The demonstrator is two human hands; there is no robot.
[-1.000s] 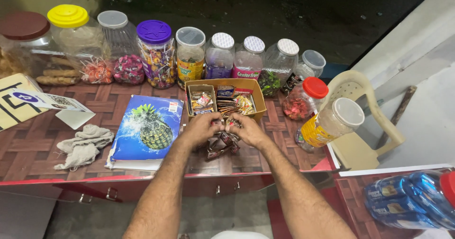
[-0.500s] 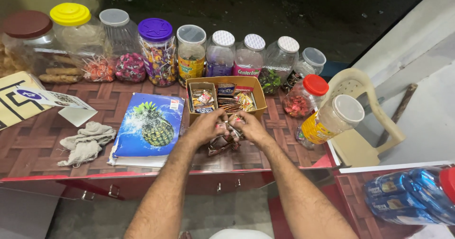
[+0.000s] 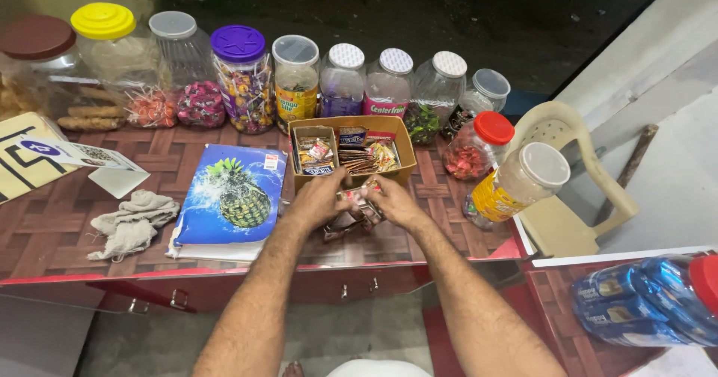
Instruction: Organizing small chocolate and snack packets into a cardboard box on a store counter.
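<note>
Both hands sit where they were half a second ago, close together at the front of the counter, but the bundle of small sachets (image 3: pixel 357 206) now rides slightly higher, nearer the open cardboard box (image 3: pixel 407 152) — so the handling looks like gathering, with the packets not yet set down. Left hand (image 3: pixel 318 201) is curled, fingers closed on the left side of the bundle; right hand (image 3: pixel 394 201) is curled likewise, pinching the right side, thumb on top. A few darker sachets trail beneath, resting on the woven-pattern table (image 3: pixel 60 227). The box stands just beyond the hands, touching neither, already packed with upright packets in two compartments. Surroundings: a blue booklet with a pineapple picture (image 3: pixel 232 194) just left of the left hand; a crumpled grey rag (image 3: pixel 134 224) further left; a row of lidded plastic jars (image 3: pixel 239 85) of sweets behind the box; a tilted yellow-labelled jar (image 3: pixel 520 182) and a red-lidded jar (image 3: pixel 479 146) to the right, near the right wrist — the closest things to knock. A beige plastic chair (image 3: pixel 576 175) stands beyond the table edge.
</note>
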